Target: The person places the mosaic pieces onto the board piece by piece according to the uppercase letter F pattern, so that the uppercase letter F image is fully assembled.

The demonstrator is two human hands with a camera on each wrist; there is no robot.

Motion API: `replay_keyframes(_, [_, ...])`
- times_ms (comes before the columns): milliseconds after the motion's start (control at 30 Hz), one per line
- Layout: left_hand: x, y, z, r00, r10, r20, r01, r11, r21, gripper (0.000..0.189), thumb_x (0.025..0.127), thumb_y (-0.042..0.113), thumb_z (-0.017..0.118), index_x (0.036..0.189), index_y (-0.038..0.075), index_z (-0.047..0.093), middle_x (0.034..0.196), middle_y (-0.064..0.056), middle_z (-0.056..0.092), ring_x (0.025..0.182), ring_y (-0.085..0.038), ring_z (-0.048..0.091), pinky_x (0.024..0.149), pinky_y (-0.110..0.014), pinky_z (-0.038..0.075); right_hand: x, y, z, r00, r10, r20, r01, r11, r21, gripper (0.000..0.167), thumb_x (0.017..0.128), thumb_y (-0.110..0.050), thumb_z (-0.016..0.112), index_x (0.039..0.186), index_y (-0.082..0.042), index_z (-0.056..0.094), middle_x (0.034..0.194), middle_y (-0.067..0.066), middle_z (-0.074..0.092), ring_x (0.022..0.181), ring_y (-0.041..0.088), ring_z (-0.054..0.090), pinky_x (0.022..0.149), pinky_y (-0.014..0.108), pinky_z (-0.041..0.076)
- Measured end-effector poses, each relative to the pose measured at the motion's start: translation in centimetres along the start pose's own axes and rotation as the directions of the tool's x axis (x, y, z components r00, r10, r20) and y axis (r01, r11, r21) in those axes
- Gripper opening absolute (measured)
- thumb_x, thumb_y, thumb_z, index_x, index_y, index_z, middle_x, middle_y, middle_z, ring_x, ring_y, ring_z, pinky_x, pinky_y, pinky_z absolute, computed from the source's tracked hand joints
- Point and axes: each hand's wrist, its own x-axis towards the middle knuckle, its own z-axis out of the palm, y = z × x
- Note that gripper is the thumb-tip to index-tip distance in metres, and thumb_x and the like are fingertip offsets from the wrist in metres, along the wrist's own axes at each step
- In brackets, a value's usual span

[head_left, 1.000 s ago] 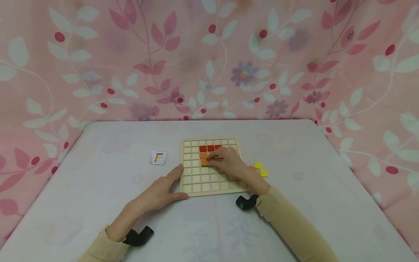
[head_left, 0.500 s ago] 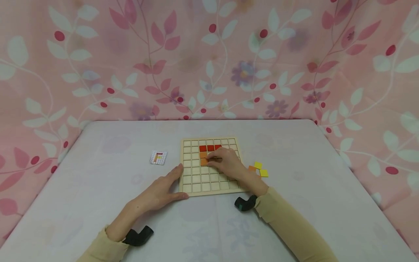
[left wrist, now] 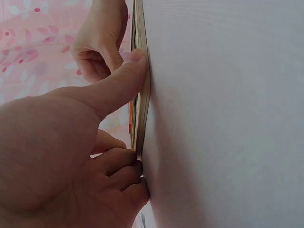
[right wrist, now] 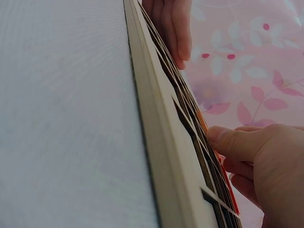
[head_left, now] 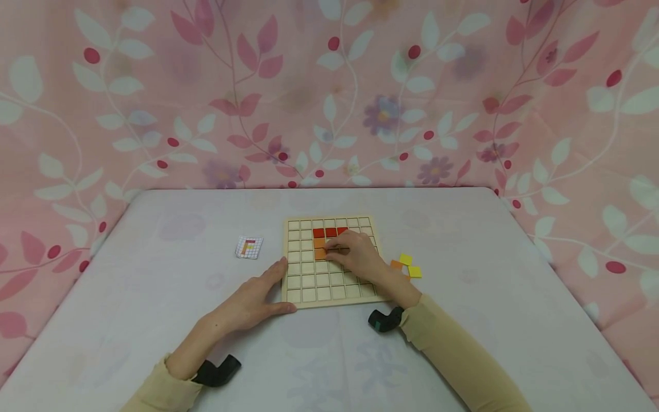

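Note:
A pale wooden grid board (head_left: 309, 281) lies flat on the table. Across its upper part runs a row of red tiles (head_left: 331, 233), partly covered by my right hand (head_left: 355, 252). Below the leftmost red one, two orange tiles (head_left: 320, 244) continue downward. My right thumb and index finger pinch at the lower orange tile, their tips right at its right edge; the other fingers are curled in. My left hand (head_left: 252, 300) rests against the board's near left corner, index finger straight along the left edge, thumb (left wrist: 126, 71) against the near edge.
A small card (head_left: 249, 248) printed with a coloured F on a grid lies left of the board. Right of it are loose yellow tiles (head_left: 414, 272) and orange tiles (head_left: 396, 264), some hidden behind my right wrist. A pink floral cloth (head_left: 329, 114) hangs behind the table.
My right wrist has shifted slightly left, showing more of the loose orange tiles. Its fingertips stay at the lower orange tile. My left hand holds its place on the board.

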Motion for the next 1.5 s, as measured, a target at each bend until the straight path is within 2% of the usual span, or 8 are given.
replay_keyframes(433, [-0.1,0.0,0.0,1.0,0.005,0.003,-0.005,1.0,-0.013,0.102,0.086,0.044,0.077,0.16,0.009,0.017,0.166,-0.012,0.021,0.152,-0.031,0.021,0.12,-0.053,0.026,-0.1,0.0,0.0,0.999,0.036,-0.02,-0.036,0.999,-0.004,0.019,0.079,-0.015,0.086,0.096,-0.009,0.08,0.091,0.0,0.076,0.089,0.017,0.069,0.08,0.033,0.052])
replay_keyframes(767, [-0.1,-0.1,-0.2,1.0,0.0,-0.003,0.0,1.0,-0.014,0.102,0.086,0.044,0.077,0.16,0.008,0.017,0.166,-0.013,0.021,0.152,-0.032,0.022,0.119,-0.054,0.027,0.2,-0.2,-0.3,0.998,0.069,0.008,-0.069,0.997,0.023,0.017,0.082,-0.016,0.084,0.096,-0.009,0.079,0.093,0.002,0.076,0.09,0.017,0.07,0.081,0.032,0.056])
replay_keyframes(900, [0.0,0.0,-0.1,1.0,0.0,-0.003,0.0,1.0,-0.014,0.101,0.086,0.043,0.077,0.16,0.009,0.018,0.165,-0.013,0.022,0.152,-0.033,0.023,0.119,-0.054,0.027,0.3,0.0,-1.8,0.992,0.123,0.022,-0.124,0.988,0.087,0.017,0.084,-0.019,0.082,0.096,-0.009,0.079,0.095,0.002,0.076,0.094,0.019,0.07,0.086,0.039,0.057])
replay_keyframes(1033, [-0.1,0.1,0.0,1.0,-0.003,-0.002,0.003,1.0,-0.009,0.101,0.086,0.042,0.077,0.16,0.008,0.018,0.165,-0.013,0.022,0.152,-0.033,0.022,0.119,-0.054,0.027,-0.3,1.1,-4.1,0.98,0.196,0.036,-0.199,0.971,0.131,0.019,0.084,-0.022,0.082,0.097,-0.01,0.079,0.097,-0.001,0.076,0.099,0.019,0.069,0.092,0.045,0.054])
replay_keyframes(1233, [-0.1,0.3,0.0,1.0,-0.003,-0.004,0.003,1.0,-0.004,0.101,0.086,0.041,0.078,0.16,0.008,0.018,0.165,-0.014,0.022,0.152,-0.034,0.022,0.119,-0.054,0.027,-3.0,3.4,-7.5,0.96,0.269,0.072,-0.277,0.952,0.134,0.021,0.083,-0.024,0.084,0.099,-0.011,0.079,0.1,0.0,0.075,0.102,0.022,0.067,0.099,0.05,0.049])
replay_keyframes(1400, [-0.1,0.3,0.0,1.0,-0.011,0.001,0.011,1.0,-0.004,0.101,0.086,0.042,0.078,0.16,0.009,0.018,0.165,-0.013,0.021,0.152,-0.033,0.022,0.119,-0.054,0.026,-5.4,4.9,-9.9,0.936,0.338,0.096,-0.347,0.932,0.102,0.019,0.083,-0.031,0.083,0.098,-0.021,0.079,0.102,-0.006,0.075,0.105,0.02,0.065,0.102,0.05,0.046])
replay_keyframes(1500, [-0.1,0.3,0.0,1.0,-0.011,0.0,0.011,1.0,-0.006,0.101,0.086,0.042,0.078,0.16,0.009,0.018,0.166,-0.013,0.021,0.152,-0.033,0.022,0.119,-0.054,0.027,-6.7,5.8,-11.0,0.936,0.34,0.09,-0.348,0.933,0.095,0.02,0.082,-0.033,0.084,0.099,-0.023,0.079,0.102,-0.007,0.075,0.106,0.019,0.065,0.103,0.05,0.045])
